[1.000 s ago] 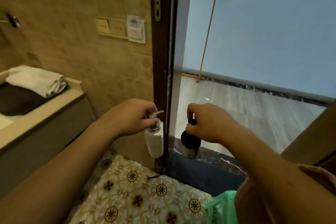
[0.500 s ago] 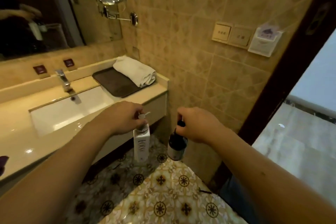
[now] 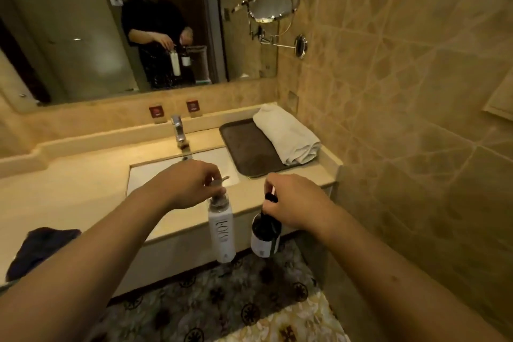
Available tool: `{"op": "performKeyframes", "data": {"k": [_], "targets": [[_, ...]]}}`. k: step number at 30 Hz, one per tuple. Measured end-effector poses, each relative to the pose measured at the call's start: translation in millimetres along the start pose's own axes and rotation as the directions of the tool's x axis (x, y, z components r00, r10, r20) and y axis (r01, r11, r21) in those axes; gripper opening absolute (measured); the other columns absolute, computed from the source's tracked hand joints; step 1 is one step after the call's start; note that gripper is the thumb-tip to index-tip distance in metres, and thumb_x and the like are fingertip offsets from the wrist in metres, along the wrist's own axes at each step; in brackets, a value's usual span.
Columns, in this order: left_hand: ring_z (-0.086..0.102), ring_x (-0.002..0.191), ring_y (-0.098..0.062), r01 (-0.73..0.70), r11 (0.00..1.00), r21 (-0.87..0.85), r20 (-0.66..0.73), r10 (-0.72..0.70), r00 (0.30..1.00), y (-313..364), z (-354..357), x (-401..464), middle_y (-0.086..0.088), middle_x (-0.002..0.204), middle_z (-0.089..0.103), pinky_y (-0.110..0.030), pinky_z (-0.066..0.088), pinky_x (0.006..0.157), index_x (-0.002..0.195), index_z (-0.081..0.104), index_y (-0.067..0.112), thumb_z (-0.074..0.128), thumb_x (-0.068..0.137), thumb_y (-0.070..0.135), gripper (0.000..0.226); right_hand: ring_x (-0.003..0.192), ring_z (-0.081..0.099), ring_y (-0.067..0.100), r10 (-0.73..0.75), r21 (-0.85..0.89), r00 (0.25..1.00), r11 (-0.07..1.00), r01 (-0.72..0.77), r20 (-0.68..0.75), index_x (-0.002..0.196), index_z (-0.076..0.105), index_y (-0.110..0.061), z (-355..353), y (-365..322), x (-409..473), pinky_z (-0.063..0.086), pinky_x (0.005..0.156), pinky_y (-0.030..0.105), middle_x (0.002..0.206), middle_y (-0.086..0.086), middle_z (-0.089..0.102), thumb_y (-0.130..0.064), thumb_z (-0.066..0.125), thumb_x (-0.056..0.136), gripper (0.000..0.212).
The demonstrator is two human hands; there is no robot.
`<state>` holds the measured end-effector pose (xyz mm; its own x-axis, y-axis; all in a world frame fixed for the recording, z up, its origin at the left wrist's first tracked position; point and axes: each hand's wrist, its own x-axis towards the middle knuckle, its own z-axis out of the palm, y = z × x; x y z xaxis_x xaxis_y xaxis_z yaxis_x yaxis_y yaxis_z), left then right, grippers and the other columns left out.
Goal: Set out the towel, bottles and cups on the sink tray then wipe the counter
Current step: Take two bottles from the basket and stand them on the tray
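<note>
My left hand (image 3: 188,184) grips the pump top of a tall white bottle (image 3: 222,233), which hangs upright in front of the counter's edge. In my right hand (image 3: 294,201) a dark bottle (image 3: 265,234) with a white label hangs by its black cap, just right of the white one. A dark brown tray (image 3: 244,144) lies on the counter at the right of the sink. A rolled white towel (image 3: 287,133) rests along the tray's right side.
A white sink basin (image 3: 155,172) with a chrome tap (image 3: 179,130) sits mid-counter. A dark cloth (image 3: 39,248) lies on the counter at the near left. A tiled wall (image 3: 402,91) with a round swing mirror (image 3: 273,7) closes the right side. The floor is patterned.
My view has swung left from the doorway to face the sink and mirror. Both hands, each still holding its bottle, have come up close to the counter's front edge.
</note>
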<state>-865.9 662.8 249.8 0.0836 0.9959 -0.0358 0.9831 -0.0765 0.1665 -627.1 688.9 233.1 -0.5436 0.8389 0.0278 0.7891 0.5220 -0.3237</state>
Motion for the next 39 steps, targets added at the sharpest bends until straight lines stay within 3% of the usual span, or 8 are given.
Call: {"op": "performKeyframes", "data": {"k": [3,7,10,14,23,27,33,39], "targets": [[0.059,0.083,-0.008,0.068,0.997,-0.021,-0.019,-0.069,0.997,1,-19,42,0.01,0.097,0.066,-0.021,0.04,0.061,0.106,0.067,0.029,0.064,0.093,0.044,0.02,0.07,0.051,0.009,-0.061,0.027,0.998,0.998,0.061,0.024,0.096,0.05,-0.03,-17,25,43,0.033,0.052,0.026,0.085,-0.006,0.057,-0.037,0.064,0.092,0.016],[0.062,0.085,-0.01,0.137,0.988,-0.07,-0.094,-0.144,0.985,-1,-35,99,0.008,0.103,0.07,-0.023,0.046,0.064,0.108,0.068,0.027,0.062,0.096,0.035,0.016,0.072,0.053,0.012,-0.127,0.006,0.992,0.992,0.127,0.024,0.097,0.048,-0.03,-34,58,102,0.033,0.053,0.025,0.085,-0.005,0.056,-0.033,0.063,0.095,0.015],[0.059,0.083,-0.012,0.163,0.985,-0.059,-0.136,-0.169,0.976,-4,-39,142,0.005,0.105,0.07,-0.022,0.041,0.06,0.111,0.068,0.023,0.059,0.098,0.032,0.018,0.069,0.05,0.006,-0.128,-0.001,0.992,0.992,0.128,0.001,0.097,0.049,-0.032,-38,79,146,0.031,0.052,0.022,0.086,-0.006,0.057,-0.033,0.063,0.096,0.014],[0.062,0.088,-0.016,0.189,0.98,-0.055,-0.161,-0.196,0.967,-21,-43,202,0.0,0.109,0.071,-0.027,0.047,0.069,0.113,0.068,0.019,0.059,0.099,0.031,0.021,0.073,0.057,0.012,-0.087,0.007,0.996,0.996,0.087,-0.001,0.1,0.049,-0.034,-30,101,207,0.047,0.061,0.023,0.092,-0.005,0.062,-0.034,0.064,0.095,0.015],[0.06,0.095,-0.019,0.166,0.986,-0.013,-0.167,-0.166,0.972,-87,-41,365,-0.005,0.112,0.067,-0.03,0.047,0.076,0.121,0.063,0.018,0.06,0.097,0.029,0.026,0.074,0.055,0.007,0.021,0.096,1.0,0.995,-0.023,0.021,0.103,0.05,-0.035,-17,132,335,0.038,0.059,0.015,0.099,-0.006,0.064,-0.037,0.063,0.097,0.014],[0.063,0.101,-0.023,0.124,0.992,-0.025,-0.13,-0.127,0.983,-127,-34,440,-0.007,0.113,0.069,-0.034,0.051,0.081,0.12,0.064,0.018,0.063,0.096,0.028,0.027,0.085,0.06,0.013,0.083,0.102,0.996,0.991,-0.087,0.039,0.105,0.051,-0.033,-10,132,398,0.044,0.07,0.019,0.109,-0.003,0.067,-0.036,0.063,0.098,0.014],[0.059,0.088,-0.02,0.09,0.995,-0.034,-0.133,-0.093,0.987,-179,-21,529,-0.004,0.104,0.068,-0.035,0.05,0.077,0.116,0.066,0.021,0.067,0.092,0.033,0.026,0.082,0.057,0.014,0.129,0.077,0.99,0.988,-0.133,0.054,0.119,0.057,-0.027,11,135,492,0.041,0.067,0.022,0.11,-0.002,0.067,-0.035,0.062,0.099,0.022],[0.062,0.09,-0.021,0.075,0.995,-0.066,-0.135,-0.083,0.987,-216,-8,582,-0.006,0.104,0.068,-0.038,0.054,0.08,0.115,0.066,0.02,0.065,0.094,0.03,0.023,0.082,0.056,0.015,0.117,0.024,0.991,0.993,-0.118,0.058,0.116,0.058,-0.024,39,136,561,0.041,0.071,0.024,0.104,-0.002,0.067,-0.035,0.063,0.098,0.022]]}}
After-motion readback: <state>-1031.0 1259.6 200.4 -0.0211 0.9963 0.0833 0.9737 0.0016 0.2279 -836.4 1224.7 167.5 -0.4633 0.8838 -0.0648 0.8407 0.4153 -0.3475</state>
